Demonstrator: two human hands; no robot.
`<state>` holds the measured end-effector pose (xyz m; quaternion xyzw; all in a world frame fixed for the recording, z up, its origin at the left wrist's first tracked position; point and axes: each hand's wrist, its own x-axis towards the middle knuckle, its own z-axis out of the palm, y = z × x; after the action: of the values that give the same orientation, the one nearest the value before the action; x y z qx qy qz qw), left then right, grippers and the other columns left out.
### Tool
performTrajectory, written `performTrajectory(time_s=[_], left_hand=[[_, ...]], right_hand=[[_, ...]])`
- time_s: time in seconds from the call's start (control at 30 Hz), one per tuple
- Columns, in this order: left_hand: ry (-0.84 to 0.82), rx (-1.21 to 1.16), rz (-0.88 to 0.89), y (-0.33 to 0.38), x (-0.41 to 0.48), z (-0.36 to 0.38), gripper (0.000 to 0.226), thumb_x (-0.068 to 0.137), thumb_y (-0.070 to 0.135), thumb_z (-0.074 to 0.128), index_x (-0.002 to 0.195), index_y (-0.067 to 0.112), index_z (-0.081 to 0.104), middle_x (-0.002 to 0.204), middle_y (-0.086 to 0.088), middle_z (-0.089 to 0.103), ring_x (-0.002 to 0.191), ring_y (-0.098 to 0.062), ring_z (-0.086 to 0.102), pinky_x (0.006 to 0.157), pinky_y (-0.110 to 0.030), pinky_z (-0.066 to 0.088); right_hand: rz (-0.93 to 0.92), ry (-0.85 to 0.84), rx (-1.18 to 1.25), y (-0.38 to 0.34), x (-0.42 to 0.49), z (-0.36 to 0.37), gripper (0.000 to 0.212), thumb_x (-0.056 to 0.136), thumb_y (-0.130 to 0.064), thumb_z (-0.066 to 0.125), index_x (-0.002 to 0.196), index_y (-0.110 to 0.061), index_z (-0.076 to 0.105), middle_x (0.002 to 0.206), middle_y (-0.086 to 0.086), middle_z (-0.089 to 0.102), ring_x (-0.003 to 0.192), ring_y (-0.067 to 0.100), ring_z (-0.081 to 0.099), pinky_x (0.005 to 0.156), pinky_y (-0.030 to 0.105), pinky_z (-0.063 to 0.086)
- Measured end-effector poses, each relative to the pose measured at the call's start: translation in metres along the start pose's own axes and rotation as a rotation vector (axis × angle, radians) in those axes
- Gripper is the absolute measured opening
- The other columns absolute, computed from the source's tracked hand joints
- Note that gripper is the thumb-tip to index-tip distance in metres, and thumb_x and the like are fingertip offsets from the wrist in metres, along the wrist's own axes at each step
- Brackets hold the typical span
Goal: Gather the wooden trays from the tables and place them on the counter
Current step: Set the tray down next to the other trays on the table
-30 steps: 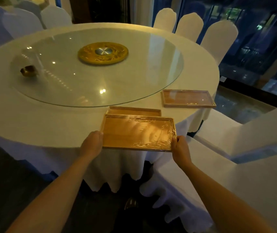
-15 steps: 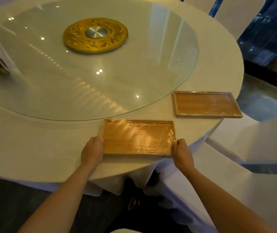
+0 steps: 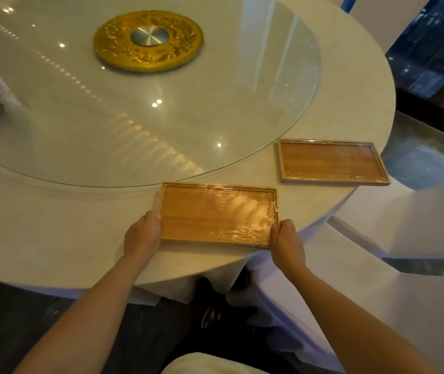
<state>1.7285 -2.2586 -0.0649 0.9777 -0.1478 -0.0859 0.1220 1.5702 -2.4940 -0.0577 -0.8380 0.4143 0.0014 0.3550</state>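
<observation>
Gripping the film-wrapped wooden tray (image 3: 217, 213) by both short ends, left hand (image 3: 142, 234) and right hand (image 3: 287, 242) fingers clamped, we keep it level at the worktop's (image 3: 53, 225) near edge; a second tray (image 3: 330, 161) waits at the right edge.

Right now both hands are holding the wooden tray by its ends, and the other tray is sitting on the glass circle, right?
Not quite. The head view shows the other tray on the white table, beside the glass circle. The left hand and right hand do hold the wooden tray.
</observation>
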Motion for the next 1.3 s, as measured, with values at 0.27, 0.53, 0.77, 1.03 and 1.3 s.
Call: performTrajectory(time_s=[0.27,0.53,0.77,1.03,1.3], left_hand=[[-0.006,0.032,0.028,-0.003,0.005,0.004,0.036,0.100,0.023,0.027,0.104,-0.003,0.052,0.092,-0.022,0.067,0.076,-0.037,0.062,0.058,-0.034,0.037],[-0.048,0.022,0.013,-0.008,0.011,-0.009,0.038,0.099,0.028,0.028,0.105,0.002,0.056,0.086,-0.010,0.059,0.072,-0.023,0.052,0.059,-0.031,0.035],[0.137,-0.084,0.054,0.044,0.035,-0.033,0.034,0.097,0.023,0.035,0.105,0.001,0.059,0.108,-0.020,0.063,0.094,-0.037,0.059,0.071,-0.038,0.044],[0.006,-0.044,0.334,0.175,0.055,-0.029,0.039,0.098,0.030,0.032,0.109,0.003,0.058,0.113,-0.017,0.061,0.103,-0.034,0.057,0.082,-0.040,0.047],[-0.101,0.117,0.296,0.272,0.076,0.008,0.050,0.099,0.036,0.024,0.113,0.001,0.058,0.118,-0.020,0.060,0.109,-0.037,0.057,0.087,-0.042,0.047]], right_hand=[[-0.017,-0.012,-0.022,-0.001,-0.004,-0.003,0.027,0.097,-0.029,0.029,0.097,-0.005,0.042,0.097,0.018,0.057,0.086,0.030,0.056,0.073,0.041,0.046],[-0.014,-0.040,-0.097,-0.003,0.002,-0.016,0.032,0.097,-0.029,0.031,0.110,-0.002,0.042,0.109,0.018,0.057,0.093,0.030,0.058,0.079,0.041,0.048],[-0.015,0.055,-0.004,-0.012,0.013,-0.046,0.042,0.097,-0.030,0.034,0.128,-0.003,0.037,0.133,0.017,0.049,0.116,0.031,0.052,0.090,0.036,0.043],[-0.005,0.188,0.100,0.013,0.051,-0.110,0.042,0.096,-0.030,0.036,0.131,-0.006,0.035,0.134,0.016,0.049,0.120,0.033,0.049,0.094,0.043,0.042],[0.063,0.238,0.062,0.081,0.124,-0.188,0.042,0.095,-0.034,0.033,0.127,-0.008,0.041,0.130,0.016,0.050,0.114,0.033,0.051,0.091,0.046,0.045]])
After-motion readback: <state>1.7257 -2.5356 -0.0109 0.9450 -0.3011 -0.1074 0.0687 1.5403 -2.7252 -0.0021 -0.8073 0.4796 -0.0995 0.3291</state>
